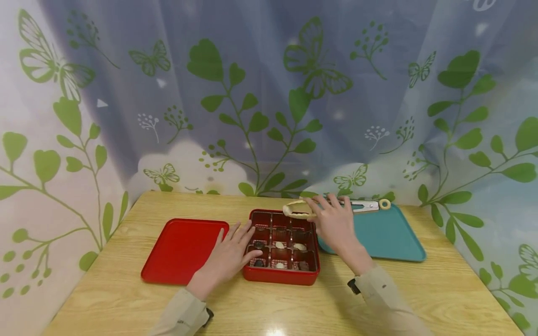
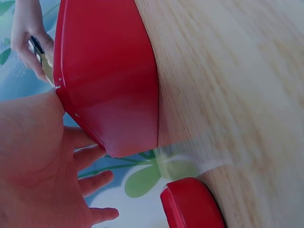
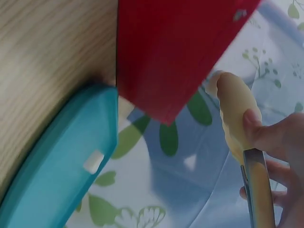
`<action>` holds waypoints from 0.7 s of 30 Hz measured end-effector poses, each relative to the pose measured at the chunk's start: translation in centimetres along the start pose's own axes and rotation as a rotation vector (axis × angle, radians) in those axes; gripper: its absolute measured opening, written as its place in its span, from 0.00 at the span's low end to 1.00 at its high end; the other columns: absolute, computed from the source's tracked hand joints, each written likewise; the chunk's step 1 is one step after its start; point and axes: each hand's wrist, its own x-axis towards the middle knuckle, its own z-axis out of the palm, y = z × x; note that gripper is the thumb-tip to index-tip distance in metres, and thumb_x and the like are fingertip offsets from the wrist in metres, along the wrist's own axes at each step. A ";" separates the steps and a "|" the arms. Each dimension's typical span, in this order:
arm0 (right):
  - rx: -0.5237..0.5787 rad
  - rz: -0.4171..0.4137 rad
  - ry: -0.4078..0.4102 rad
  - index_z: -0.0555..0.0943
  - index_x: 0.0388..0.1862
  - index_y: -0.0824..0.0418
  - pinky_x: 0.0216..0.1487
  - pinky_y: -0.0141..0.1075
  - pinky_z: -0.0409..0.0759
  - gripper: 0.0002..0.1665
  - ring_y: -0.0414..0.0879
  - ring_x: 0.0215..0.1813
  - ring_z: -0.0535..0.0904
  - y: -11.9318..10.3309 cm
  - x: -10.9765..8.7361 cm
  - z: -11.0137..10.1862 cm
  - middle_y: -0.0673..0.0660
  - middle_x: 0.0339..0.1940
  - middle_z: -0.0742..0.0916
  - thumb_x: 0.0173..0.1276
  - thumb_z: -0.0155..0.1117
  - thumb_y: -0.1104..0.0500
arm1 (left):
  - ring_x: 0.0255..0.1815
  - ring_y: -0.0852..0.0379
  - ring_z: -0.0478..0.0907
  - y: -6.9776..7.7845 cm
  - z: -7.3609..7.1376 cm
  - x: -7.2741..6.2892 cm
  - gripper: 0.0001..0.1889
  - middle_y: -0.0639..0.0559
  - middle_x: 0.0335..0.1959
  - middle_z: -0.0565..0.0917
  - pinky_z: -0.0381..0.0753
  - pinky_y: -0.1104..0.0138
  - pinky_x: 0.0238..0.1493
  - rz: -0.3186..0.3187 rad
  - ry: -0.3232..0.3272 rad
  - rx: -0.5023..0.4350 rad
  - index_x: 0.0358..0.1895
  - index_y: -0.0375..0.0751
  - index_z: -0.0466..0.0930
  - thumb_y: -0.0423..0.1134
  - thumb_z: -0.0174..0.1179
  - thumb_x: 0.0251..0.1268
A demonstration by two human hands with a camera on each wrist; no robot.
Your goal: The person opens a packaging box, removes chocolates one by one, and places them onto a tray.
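A red box [image 1: 279,277] with a divided brown insert stands in the middle of the table. Dark and white chocolates sit in its middle and front compartments. My left hand [image 1: 229,252] rests on the box's left rim with its fingers spread. Over the back of the box, my right hand [image 1: 336,224] grips a pair of tongs [image 3: 235,109] with cream tips and metal arms. Between the tong tips is a small white piece [image 3: 213,84], apparently a white chocolate. The tips point left, above the back row, whose compartments are partly shadowed.
A red lid [image 1: 180,252] lies left of the box. To its right is a teal tray [image 1: 386,238], partly behind my right arm; a small white piece [image 3: 93,161] shows on it in the right wrist view. A patterned curtain [image 1: 260,93] hangs behind the wooden table [image 1: 252,312].
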 end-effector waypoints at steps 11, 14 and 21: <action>-0.008 0.133 0.065 0.83 0.62 0.53 0.50 0.57 0.69 0.29 0.57 0.49 0.76 6.3 -1.9 0.3 0.57 0.51 0.87 0.60 0.77 0.60 | 0.81 0.36 0.52 0.1 -0.1 0.0 0.38 0.43 0.81 0.57 0.49 0.35 0.76 0.009 0.008 -0.007 0.78 0.37 0.62 0.60 0.50 0.76; -0.021 0.182 0.009 0.84 0.62 0.54 0.50 0.57 0.67 0.30 0.58 0.49 0.75 8.1 -2.4 0.5 0.58 0.51 0.87 0.58 0.76 0.65 | 0.81 0.36 0.52 0.0 -0.1 0.0 0.38 0.43 0.81 0.58 0.49 0.36 0.76 0.008 0.007 0.003 0.78 0.38 0.62 0.60 0.50 0.76; -0.063 0.256 -0.241 0.83 0.62 0.57 0.52 0.60 0.64 0.30 0.59 0.51 0.73 10.9 -3.3 1.2 0.59 0.51 0.86 0.60 0.78 0.59 | 0.80 0.36 0.53 0.2 -0.1 0.0 0.38 0.42 0.80 0.59 0.51 0.35 0.75 0.009 0.021 -0.003 0.77 0.37 0.64 0.60 0.52 0.75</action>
